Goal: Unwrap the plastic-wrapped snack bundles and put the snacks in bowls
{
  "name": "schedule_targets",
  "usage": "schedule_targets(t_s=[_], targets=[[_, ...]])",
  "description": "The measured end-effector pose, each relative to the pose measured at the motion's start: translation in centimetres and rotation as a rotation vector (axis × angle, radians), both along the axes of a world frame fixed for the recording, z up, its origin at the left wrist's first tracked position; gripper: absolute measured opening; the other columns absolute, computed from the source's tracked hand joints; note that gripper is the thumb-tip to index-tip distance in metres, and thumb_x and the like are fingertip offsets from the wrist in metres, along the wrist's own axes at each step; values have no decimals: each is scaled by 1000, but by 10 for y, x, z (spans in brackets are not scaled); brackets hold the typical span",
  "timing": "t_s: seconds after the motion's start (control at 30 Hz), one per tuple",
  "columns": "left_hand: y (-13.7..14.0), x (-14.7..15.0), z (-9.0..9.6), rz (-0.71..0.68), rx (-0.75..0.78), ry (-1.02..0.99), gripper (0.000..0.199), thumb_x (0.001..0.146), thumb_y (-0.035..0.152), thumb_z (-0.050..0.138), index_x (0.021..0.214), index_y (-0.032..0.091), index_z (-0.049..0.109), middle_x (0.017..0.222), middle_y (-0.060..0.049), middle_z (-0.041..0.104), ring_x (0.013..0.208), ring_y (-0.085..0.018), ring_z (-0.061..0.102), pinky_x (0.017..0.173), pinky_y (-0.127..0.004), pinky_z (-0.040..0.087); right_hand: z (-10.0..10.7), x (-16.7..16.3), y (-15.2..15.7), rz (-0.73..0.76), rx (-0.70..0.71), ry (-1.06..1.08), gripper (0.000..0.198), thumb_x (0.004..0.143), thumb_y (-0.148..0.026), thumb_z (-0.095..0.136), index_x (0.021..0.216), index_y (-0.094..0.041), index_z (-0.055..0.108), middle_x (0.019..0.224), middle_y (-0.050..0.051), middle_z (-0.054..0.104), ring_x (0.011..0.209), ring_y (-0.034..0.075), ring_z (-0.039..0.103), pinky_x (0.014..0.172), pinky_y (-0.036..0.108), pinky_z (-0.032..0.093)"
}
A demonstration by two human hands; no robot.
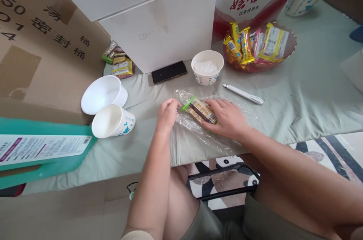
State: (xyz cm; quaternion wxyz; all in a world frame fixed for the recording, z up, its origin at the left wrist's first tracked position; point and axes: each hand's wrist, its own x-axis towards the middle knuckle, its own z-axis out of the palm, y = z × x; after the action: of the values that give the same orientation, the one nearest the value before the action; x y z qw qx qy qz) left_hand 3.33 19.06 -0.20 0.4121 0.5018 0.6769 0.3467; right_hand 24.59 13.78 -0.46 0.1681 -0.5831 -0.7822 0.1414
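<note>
A green-ended snack pack (197,111) lies on the desk (309,92), on or in a clear plastic bag (195,128). The right hand (228,118) grips its right end between thumb and fingers, apparently steadying it; the left hand (168,113) pinches the bag's left edge, probably tautening it.

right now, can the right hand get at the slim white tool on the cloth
Probably yes: the slim white tool lies on the cloth just beyond the right hand, with only loose clear plastic between them, though the hand is on the wrapped snack and would likely have to leave it.
</note>
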Motion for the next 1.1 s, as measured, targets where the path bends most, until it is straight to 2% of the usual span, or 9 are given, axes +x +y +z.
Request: schedule_targets(t_s=[0.1,0.13,0.23,0.33,0.5,0.7,0.87,0.97,1.1], targets=[[-2,0,0,-35,18,173,5,69,21,63,73,20,65,68,1,60,67,-16,54,66,-28,41,5,-3,-1,5,-48,-37,65,82,-49,66,138,-20,52,126,14,68,115,39,62,92,52,47],[-3,0,0,-48,8,174,15,66,17,63,81,19,68,71,1,63,68,-16,56,67,-28,42,6,-4,-2,10,-62,-37,64,82,-47,66,138,-19,52,126,14,68,115,39,62,92,51,47],[-4,3,2,-70,5,-25,44,62,6,59,103,18,70,92,-3,72,80,-17,65,71,-27,47,8,-4,-3,10,-68,-15,63,82,-41,65,139,-17,50,129,16,66,119,39,60,94,51,46],[-5,7,9,-51,32,-253,52,59,2,56,107,19,68,117,-8,71,100,-21,69,69,-24,50,11,-2,-4,-7,-84,15,66,80,-40,65,139,-16,49,130,18,62,115,37,61,92,49,47],[-5,7,23,-73,-9,-570,55,58,7,63,110,21,68,129,-10,66,99,-23,71,43,-16,31,17,7,0,-6,-283,146,41,80,-43,64,112,-19,58,111,12,64,88,27,64,72,38,48],[-4,6,32,-145,-74,-880,54,59,12,65,112,21,69,129,-9,68,75,-11,65,42,-16,36,16,11,6,97,-424,669,37,78,-39,68,109,-20,57,101,7,69,90,24,64,81,41,53],[-7,21,29,-125,-89,-875,53,72,40,68,122,23,64,134,-9,66,105,-24,69,68,-28,56,12,-1,3,20,-709,1196,46,80,-34,63,123,-23,52,120,11,71,104,27,69,86,45,59],[-7,24,26,-29,-140,-778,70,69,42,77,134,31,53,122,-6,70,96,-23,71,67,-29,56,9,-5,4,-78,-655,1285,42,80,-34,63,120,-24,54,123,11,70,104,28,69,89,47,59],[-4,23,21,162,-169,-798,71,70,50,79,132,33,47,108,-4,72,89,-20,72,70,-30,57,6,-2,6,-265,-380,1192,46,79,-35,68,121,-24,53,122,9,70,107,28,68,96,51,56]])
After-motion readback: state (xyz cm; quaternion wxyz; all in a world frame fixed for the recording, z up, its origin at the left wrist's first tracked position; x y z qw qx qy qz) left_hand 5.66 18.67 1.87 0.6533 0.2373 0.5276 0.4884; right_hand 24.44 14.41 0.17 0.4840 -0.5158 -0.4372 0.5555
